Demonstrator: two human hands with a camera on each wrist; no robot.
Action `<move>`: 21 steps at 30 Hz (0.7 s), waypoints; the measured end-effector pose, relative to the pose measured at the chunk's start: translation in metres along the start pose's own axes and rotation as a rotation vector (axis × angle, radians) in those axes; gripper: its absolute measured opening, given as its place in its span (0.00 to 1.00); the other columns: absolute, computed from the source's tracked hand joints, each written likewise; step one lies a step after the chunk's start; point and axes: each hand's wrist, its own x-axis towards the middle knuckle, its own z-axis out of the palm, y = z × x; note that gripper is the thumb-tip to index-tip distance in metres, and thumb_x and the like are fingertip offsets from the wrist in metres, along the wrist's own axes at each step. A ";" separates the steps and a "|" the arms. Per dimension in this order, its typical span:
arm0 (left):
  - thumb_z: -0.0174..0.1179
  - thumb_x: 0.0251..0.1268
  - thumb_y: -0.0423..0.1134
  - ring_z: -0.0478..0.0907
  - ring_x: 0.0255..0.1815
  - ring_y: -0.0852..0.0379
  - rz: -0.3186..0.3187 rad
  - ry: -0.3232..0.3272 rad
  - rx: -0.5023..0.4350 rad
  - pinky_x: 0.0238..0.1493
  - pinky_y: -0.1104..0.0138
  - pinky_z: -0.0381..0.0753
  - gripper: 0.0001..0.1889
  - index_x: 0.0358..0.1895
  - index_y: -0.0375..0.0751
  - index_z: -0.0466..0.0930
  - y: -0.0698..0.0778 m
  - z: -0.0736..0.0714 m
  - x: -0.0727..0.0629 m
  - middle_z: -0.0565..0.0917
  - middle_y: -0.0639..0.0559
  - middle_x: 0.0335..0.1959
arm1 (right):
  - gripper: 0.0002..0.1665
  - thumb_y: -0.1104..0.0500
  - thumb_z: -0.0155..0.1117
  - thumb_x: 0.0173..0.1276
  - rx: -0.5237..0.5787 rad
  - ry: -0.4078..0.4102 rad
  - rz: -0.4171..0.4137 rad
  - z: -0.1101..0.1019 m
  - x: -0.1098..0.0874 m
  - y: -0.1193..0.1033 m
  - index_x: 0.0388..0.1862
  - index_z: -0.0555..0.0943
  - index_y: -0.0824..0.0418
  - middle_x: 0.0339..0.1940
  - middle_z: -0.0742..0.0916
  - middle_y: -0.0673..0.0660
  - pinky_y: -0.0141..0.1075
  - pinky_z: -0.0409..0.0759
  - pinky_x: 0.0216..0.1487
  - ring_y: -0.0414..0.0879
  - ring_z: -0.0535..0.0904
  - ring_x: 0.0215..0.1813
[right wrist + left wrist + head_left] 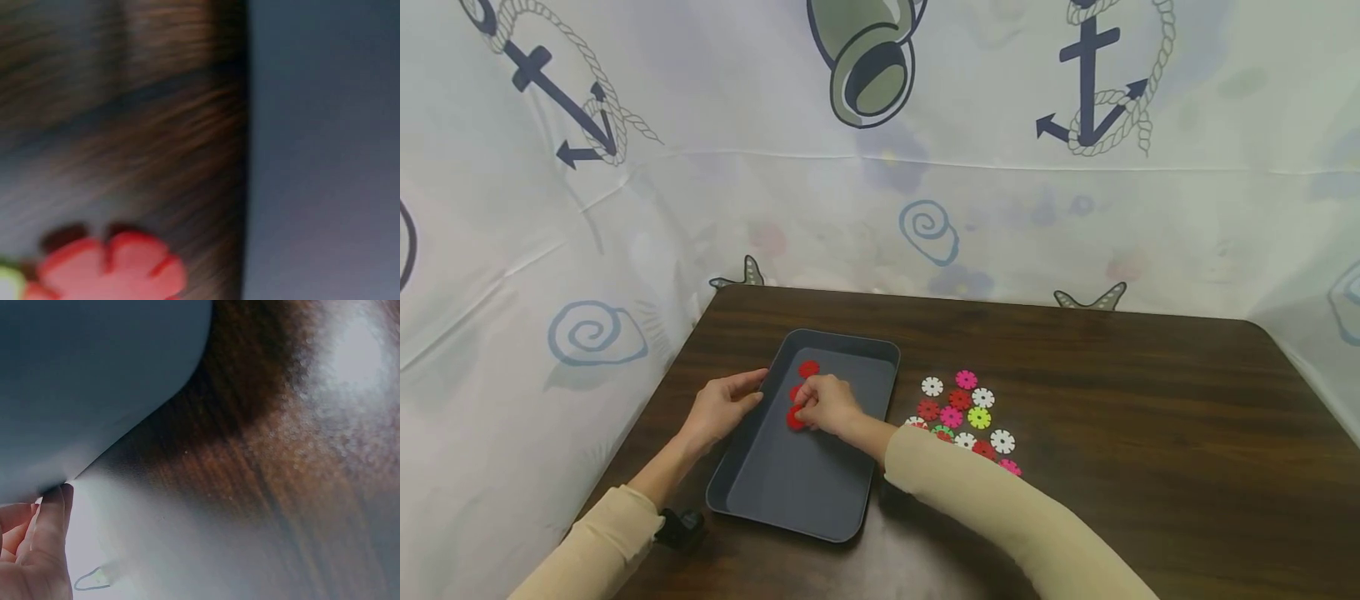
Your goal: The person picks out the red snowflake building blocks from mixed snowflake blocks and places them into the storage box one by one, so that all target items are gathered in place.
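A dark grey rectangular tray lies on the table, holding a short column of red notched discs, with one red disc at its far end. My right hand reaches over the tray and pinches the nearest red notched disc between thumb and fingers, low over the tray bottom. Another red disc is partly covered by this hand. At the tray's left rim rests my left hand, its fingers fairly straight; in the left wrist view the fingertips touch the tray's edge.
Right of the tray lie several loose notched discs in white, pink, red, green and yellow, among them a yellow-green disc. My right sleeve passes over the nearest ones. A patterned cloth hangs behind the brown table.
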 end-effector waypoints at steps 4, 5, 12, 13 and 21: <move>0.55 0.67 0.32 0.74 0.58 0.40 0.001 0.002 -0.004 0.51 0.56 0.78 0.22 0.64 0.33 0.69 -0.001 0.000 0.000 0.75 0.35 0.59 | 0.06 0.71 0.68 0.55 -0.039 0.001 -0.023 0.007 0.005 -0.003 0.31 0.81 0.66 0.15 0.79 0.51 0.25 0.75 0.20 0.37 0.73 0.15; 0.55 0.67 0.32 0.74 0.58 0.40 0.003 0.001 -0.002 0.51 0.56 0.78 0.22 0.64 0.33 0.69 -0.001 0.000 0.000 0.75 0.35 0.59 | 0.05 0.70 0.69 0.55 -0.056 0.006 -0.029 0.009 0.006 -0.003 0.30 0.81 0.66 0.15 0.80 0.51 0.25 0.74 0.20 0.35 0.72 0.15; 0.55 0.67 0.32 0.73 0.59 0.38 0.009 0.003 -0.002 0.52 0.52 0.77 0.22 0.64 0.33 0.69 -0.001 0.000 -0.001 0.75 0.34 0.59 | 0.05 0.68 0.69 0.55 -0.149 0.038 -0.063 0.014 0.009 -0.001 0.29 0.82 0.62 0.17 0.79 0.48 0.25 0.66 0.23 0.35 0.69 0.20; 0.55 0.67 0.32 0.73 0.58 0.38 0.009 0.004 -0.003 0.52 0.52 0.77 0.22 0.64 0.33 0.69 -0.001 0.000 -0.001 0.75 0.34 0.59 | 0.05 0.68 0.69 0.55 -0.154 0.040 -0.065 0.014 0.009 -0.001 0.29 0.82 0.62 0.17 0.79 0.48 0.25 0.66 0.24 0.35 0.69 0.20; 0.55 0.67 0.32 0.74 0.58 0.39 0.000 0.008 -0.012 0.52 0.54 0.77 0.22 0.64 0.33 0.69 0.002 0.001 -0.002 0.75 0.34 0.59 | 0.05 0.66 0.70 0.56 -0.191 0.050 -0.077 0.017 0.010 0.002 0.30 0.81 0.61 0.19 0.78 0.47 0.25 0.66 0.25 0.35 0.69 0.22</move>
